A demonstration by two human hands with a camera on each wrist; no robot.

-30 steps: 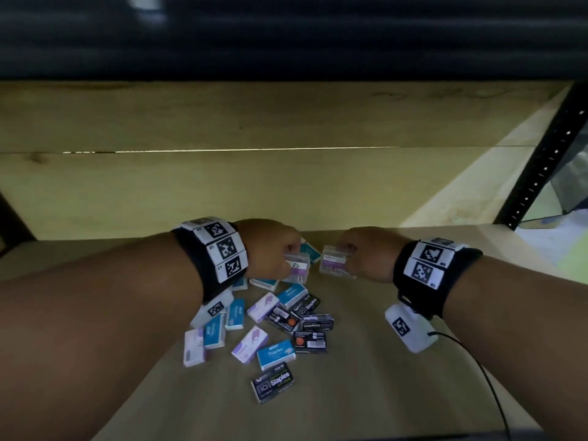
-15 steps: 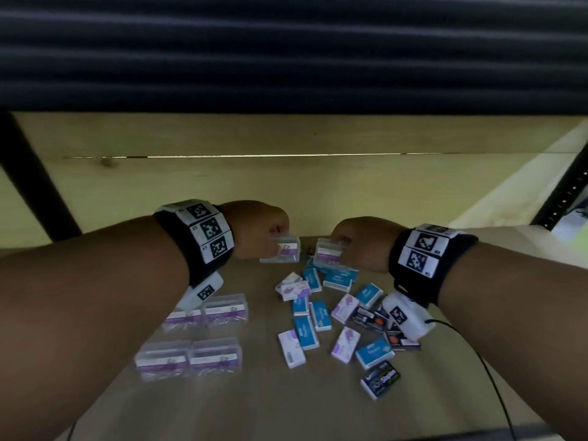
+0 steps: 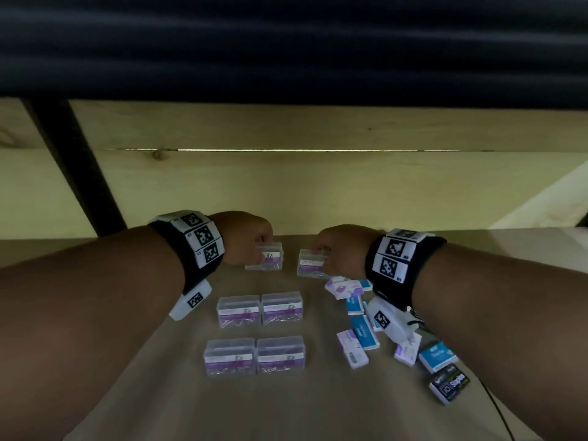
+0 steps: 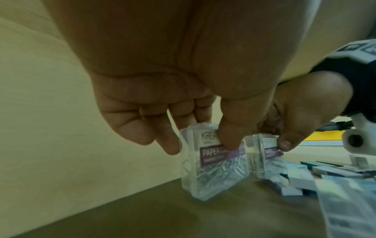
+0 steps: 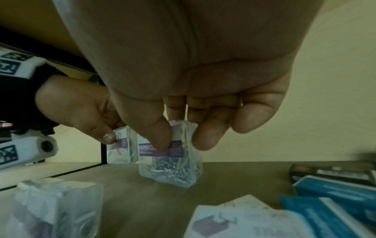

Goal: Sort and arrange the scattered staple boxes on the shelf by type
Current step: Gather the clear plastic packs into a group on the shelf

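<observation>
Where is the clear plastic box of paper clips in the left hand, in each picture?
Head view: clear plastic paper-clip box sits centre-left, under the left hand.
Left wrist view: centre, box pinched by fingers.
Right wrist view: left of centre, box behind the right hand's box.
Shared landmark: the pale wooden back wall.

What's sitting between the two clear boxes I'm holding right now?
Nothing: in the head view only bare shelf shows between the left-hand box and the right-hand box.
</observation>
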